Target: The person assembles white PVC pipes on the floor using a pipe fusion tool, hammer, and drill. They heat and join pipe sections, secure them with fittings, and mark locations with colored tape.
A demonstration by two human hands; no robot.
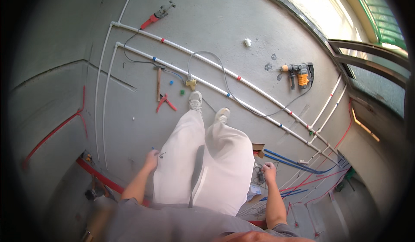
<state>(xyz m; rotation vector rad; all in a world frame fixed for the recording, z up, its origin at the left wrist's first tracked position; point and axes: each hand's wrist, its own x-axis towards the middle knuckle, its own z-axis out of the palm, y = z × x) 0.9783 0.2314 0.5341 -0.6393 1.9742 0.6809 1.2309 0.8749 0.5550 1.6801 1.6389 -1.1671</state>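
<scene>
My left hand (pixel 151 160) hangs beside my left trouser leg (pixel 178 164), its fingers curled together. A tiny blue piece (pixel 152 148) shows at its fingertips, too small to name exactly. On the other side of my legs, my right hand (pixel 269 171) is closed, and whatever may be in it is hidden. Both hands are well above the floor. Ahead of my shoes lie a hammer (pixel 158 86), a red-handled cutter (pixel 165 103), a yellowish plug connector (pixel 191 83), a blue cap (pixel 171 82) and a small green block (pixel 182 92).
Two long white pipes (pixel 207 62) with red and blue bands cross the floor. A rotary hammer drill (pixel 300 74), a red-handled power tool (pixel 156 17) and a white fitting (pixel 247 42) lie beyond. Grey cable (pixel 222 73) loops over the pipes. Blue conduits (pixel 289 166) and a cardboard box (pixel 258 149) are at right.
</scene>
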